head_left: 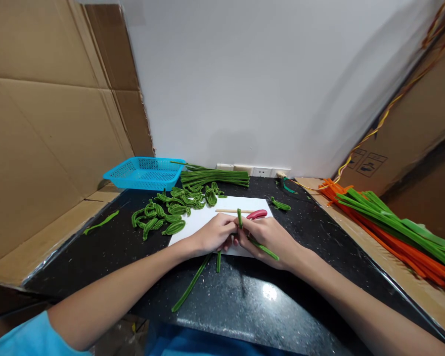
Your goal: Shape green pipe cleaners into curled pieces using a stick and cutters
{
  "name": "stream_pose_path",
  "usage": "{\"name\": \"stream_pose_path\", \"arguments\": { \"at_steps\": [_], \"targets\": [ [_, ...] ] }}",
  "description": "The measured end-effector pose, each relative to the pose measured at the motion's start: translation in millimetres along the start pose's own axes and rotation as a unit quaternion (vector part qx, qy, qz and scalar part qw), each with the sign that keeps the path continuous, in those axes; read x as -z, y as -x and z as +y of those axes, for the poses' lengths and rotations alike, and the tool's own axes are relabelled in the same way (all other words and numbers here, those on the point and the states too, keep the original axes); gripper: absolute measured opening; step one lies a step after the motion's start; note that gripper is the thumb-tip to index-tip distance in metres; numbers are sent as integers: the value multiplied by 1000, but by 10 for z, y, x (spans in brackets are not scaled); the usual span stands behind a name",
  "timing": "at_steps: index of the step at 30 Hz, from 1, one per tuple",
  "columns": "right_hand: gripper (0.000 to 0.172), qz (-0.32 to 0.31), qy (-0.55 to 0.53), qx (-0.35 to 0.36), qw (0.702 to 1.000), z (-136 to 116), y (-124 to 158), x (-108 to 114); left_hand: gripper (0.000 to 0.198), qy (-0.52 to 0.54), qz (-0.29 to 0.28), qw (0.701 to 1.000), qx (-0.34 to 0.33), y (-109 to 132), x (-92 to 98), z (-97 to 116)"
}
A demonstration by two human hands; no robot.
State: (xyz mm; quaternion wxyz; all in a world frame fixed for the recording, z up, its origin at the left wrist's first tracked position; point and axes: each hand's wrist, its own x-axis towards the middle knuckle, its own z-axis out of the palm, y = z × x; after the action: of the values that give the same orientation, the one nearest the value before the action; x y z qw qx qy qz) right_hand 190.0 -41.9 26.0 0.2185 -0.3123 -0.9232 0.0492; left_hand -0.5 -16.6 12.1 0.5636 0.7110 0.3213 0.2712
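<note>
My left hand (213, 236) and my right hand (269, 237) meet at the centre of the frame, just over the near edge of the white sheet (207, 220); both are closed narrow on one green pipe cleaner (240, 218), which I bend between the fingertips so that a short loop stands up between the two thumbs; its long ends hang out below my hands, one toward the lower left (191, 284) and one under my right palm (265, 249).

I think the first risk is that the wire slips from my pinch, because the fingers hold it only at the tips and the free tail is long and springy; then the loop opens and the shape is lost. A second risk is the red-handled scissors (257, 214) and the thin wooden stick (232, 211), which lie just behind my knuckles on the sheet; if I push forward while folding, I can knock them away. The pile of finished green loops (170, 210) is near, at the left of the sheet; a swinging tail could drag some of them. The blue basket (145, 173), upper left of the counter (282, 296), and the bundle of orange and green stems (393, 225) at the right are well apart, so I judge them safe.
</note>
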Motion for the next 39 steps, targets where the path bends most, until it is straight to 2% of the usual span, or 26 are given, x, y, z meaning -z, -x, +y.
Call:
{"name": "stream_pose_path", "arguments": {
  "at_steps": [10, 15, 29, 36, 39],
  "targets": [
    [15, -3, 15, 5, 1000, -13, -2, 6, 24, -2, -9, 1000, -20, -3, 8, -8],
    [15, -6, 33, -8, 999, -31, -16, 14, 31, -13, -10, 999, -42, 6, -1, 15],
    [13, -75, 67, -30, 995, -67, -32, 47, 38, -74, -14, 994, -76, 32, 34, 2],
    [14, -59, 53, -22, 997, -56, -23, 41, 38, -27, -5, 999, -46, 4, 13, -25],
    [13, -57, 42, -20, 997, -46, -21, 41, 32, -13, -7, 999, -35, -10, 10, -15]
  ]
}}
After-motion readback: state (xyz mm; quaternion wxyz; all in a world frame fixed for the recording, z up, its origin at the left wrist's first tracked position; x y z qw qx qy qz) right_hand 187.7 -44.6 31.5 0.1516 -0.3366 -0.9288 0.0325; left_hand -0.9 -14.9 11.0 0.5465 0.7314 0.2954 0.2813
